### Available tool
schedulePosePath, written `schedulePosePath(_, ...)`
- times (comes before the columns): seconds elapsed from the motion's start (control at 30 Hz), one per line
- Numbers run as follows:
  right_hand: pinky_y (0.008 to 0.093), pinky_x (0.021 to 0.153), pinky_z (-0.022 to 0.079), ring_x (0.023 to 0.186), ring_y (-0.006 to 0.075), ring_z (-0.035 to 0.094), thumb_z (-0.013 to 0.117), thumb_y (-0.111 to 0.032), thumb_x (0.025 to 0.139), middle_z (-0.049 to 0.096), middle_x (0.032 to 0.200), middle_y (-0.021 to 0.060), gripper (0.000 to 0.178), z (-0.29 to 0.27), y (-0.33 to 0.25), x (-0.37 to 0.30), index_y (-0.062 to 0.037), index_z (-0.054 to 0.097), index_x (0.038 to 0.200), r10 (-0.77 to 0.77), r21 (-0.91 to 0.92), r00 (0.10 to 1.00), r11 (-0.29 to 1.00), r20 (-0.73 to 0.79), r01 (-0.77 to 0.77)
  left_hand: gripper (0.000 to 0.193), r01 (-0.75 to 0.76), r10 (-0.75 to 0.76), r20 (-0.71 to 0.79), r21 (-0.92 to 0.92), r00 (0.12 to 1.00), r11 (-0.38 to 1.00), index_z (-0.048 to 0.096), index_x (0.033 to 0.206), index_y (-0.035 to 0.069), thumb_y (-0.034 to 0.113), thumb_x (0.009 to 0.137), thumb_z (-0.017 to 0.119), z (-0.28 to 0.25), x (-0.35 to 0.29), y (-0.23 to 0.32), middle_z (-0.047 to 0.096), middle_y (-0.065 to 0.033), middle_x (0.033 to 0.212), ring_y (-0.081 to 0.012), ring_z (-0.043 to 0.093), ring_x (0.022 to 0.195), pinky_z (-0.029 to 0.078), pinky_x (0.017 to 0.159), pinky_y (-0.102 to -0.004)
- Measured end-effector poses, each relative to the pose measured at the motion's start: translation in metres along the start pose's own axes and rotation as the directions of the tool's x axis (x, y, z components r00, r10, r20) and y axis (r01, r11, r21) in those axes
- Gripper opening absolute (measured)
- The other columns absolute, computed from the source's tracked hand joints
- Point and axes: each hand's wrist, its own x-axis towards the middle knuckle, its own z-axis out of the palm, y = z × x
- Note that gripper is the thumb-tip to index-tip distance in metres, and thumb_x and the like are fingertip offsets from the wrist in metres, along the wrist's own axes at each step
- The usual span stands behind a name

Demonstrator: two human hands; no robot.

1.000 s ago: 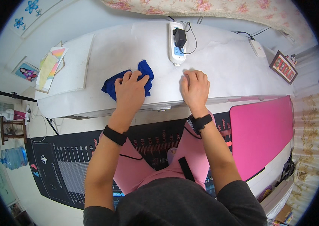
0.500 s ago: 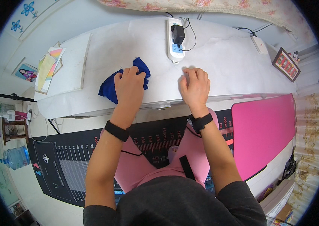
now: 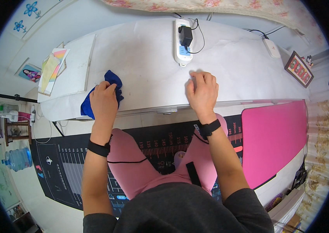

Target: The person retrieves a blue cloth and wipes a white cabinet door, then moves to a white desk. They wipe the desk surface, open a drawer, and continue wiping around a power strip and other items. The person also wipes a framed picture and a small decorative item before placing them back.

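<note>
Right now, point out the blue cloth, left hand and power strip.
Blue cloth (image 3: 113, 79), head view: its upper fold.
Left hand (image 3: 104, 99), head view: back of the hand.
Power strip (image 3: 183, 51), head view: blue socket face.

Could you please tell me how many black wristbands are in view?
2: one black wristband behind the left hand, which is on the blue cloth; another behind the right hand. None appears hidden.

There is one bare left hand (image 3: 104, 99), one bare right hand (image 3: 203, 93), two black fabric wristbands (image 3: 98, 148), one crumpled blue cloth (image 3: 113, 79), one long white power strip (image 3: 183, 55), one boxy black adapter (image 3: 186, 37) and one flat pink mat (image 3: 275, 141).
</note>
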Motion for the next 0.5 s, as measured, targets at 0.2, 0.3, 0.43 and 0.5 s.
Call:
schedulePosePath(0.2,0.0381,0.080,0.041,0.098,0.0260,0.053,0.063,-0.016,0.075,0.057,0.098,0.0057,0.024,0.001,0.000,0.000,-0.0129,0.066,0.099,-0.006,-0.012,1.000,1.000,-0.008,0.006,0.016,-0.157,0.150,-0.066,-0.110,0.986,0.981,0.068,0.093,0.005,0.007,0.078,0.063,0.014,0.014,0.034,0.063,-0.0137,0.095,-0.0326,0.060,0.090,0.050,0.074,-0.0402)
schedulePosePath(0.3,0.0379,0.079,0.041,0.098,0.0261,0.053,0.062,-0.016,0.075,0.056,0.098,0.0057,0.024,0.001,0.000,0.000,-0.0129,0.066,0.099,-0.017,-0.022,1.000,1.000,-0.012,0.016,0.011,-0.011,0.023,0.089,-0.131,0.996,0.991,0.067,0.088,0.006,0.014,0.079,0.066,0.015,0.029,0.046,0.063,-0.0117,0.093,-0.0315,0.059,0.092,0.050,0.075,-0.0411)
schedulePosePath(0.43,0.0378,0.079,0.041,0.097,0.0260,0.053,0.062,-0.016,0.076,0.056,0.097,0.0057,0.024,0.001,0.000,0.000,-0.0129,0.065,0.100,-0.019,-0.037,1.000,0.999,-0.007,0.019,0.015,0.077,-0.048,0.285,-0.090,0.957,0.993,0.065,0.085,0.007,0.022,0.081,0.067,0.008,0.049,0.048,0.063,-0.0090,0.091,-0.0302,0.060,0.091,0.050,0.074,-0.0428)
schedulePosePath(0.5,0.0379,0.079,0.041,0.097,0.0260,0.053,0.062,-0.016,0.076,0.056,0.098,0.0056,0.024,0.001,0.001,0.000,-0.0128,0.065,0.100,-0.026,-0.040,1.000,0.999,-0.005,0.026,0.016,0.043,-0.038,0.350,-0.007,0.936,0.999,0.065,0.086,0.007,0.023,0.083,0.066,0.008,0.056,0.051,0.064,-0.0091,0.091,-0.0303,0.060,0.091,0.050,0.074,-0.0431)
